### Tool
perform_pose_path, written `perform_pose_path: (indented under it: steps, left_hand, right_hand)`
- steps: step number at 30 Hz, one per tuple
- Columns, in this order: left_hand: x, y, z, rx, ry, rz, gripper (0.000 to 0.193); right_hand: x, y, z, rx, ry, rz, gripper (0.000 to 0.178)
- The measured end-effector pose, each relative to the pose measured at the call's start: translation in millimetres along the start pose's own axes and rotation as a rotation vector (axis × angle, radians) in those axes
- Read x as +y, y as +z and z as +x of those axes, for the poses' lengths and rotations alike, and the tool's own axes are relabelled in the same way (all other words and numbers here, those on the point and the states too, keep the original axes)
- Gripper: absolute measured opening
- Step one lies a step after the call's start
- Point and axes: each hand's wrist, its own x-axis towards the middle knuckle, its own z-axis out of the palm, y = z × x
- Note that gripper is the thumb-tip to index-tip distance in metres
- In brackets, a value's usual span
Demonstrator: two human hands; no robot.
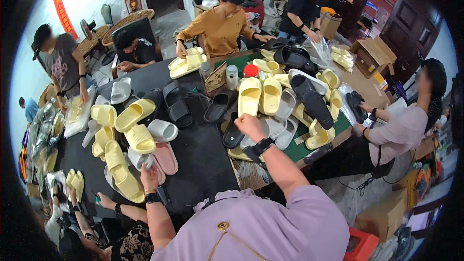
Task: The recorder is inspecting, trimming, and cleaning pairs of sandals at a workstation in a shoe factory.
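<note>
My right hand (pixel 250 128) grips the heel end of a yellow slide slipper (pixel 250 97), holding it toe-away over the green part of the table. Next to it lie another yellow slipper (pixel 270 95), a light grey one (pixel 285 104) and a black one (pixel 233 131). At the near edge of the left pile, my left hand (pixel 149 176) is closed on the edge of a grey slipper (pixel 139 157). Pink slippers (pixel 166 158) lie just right of that hand, and a ribbed yellow slipper (pixel 124 176) lies to its left. The fingertips of my left hand are partly hidden.
A dark table (pixel 193 169) spans the middle, with more slippers piled on its green mat (pixel 295 150). A red-lidded jar (pixel 250 71) and a can (pixel 232 77) stand behind. Several people work around it, some with plastic bags (pixel 77 116). Cardboard boxes (pixel 374 55) stand at right.
</note>
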Motion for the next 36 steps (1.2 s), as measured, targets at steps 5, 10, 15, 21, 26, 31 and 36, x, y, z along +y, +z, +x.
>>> perform_pose_path:
  steps: [5,10,15,21,26,31,36]
  left_hand:
    - [-10,21,-7,0.098,0.083,-0.033,0.026]
    - [-30,55,-47,0.056,0.139,-0.004,0.026]
    - [-42,81,-112,0.066,0.077,0.167,0.032]
    - [-28,105,-162,-0.137,0.018,0.391,0.033]
    - [-13,102,-176,-0.269,-0.035,0.534,0.045]
    - [-8,107,-178,-0.356,-0.057,0.571,0.048]
    - [-16,106,-166,-0.303,-0.040,0.552,0.048]
  right_hand:
    - [3,50,-27,-0.187,-0.161,0.062,0.027]
    - [-5,82,-36,-0.294,-0.249,0.211,0.029]
    - [-34,103,-40,-0.337,-0.341,0.256,0.039]
    - [-38,88,-51,-0.583,0.046,0.478,0.041]
    - [-25,118,-48,-0.454,-0.040,0.523,0.052]
    - [-21,132,-31,-0.476,-0.472,0.490,0.047]
    - [-49,115,-62,-0.810,-0.530,0.002,0.029]
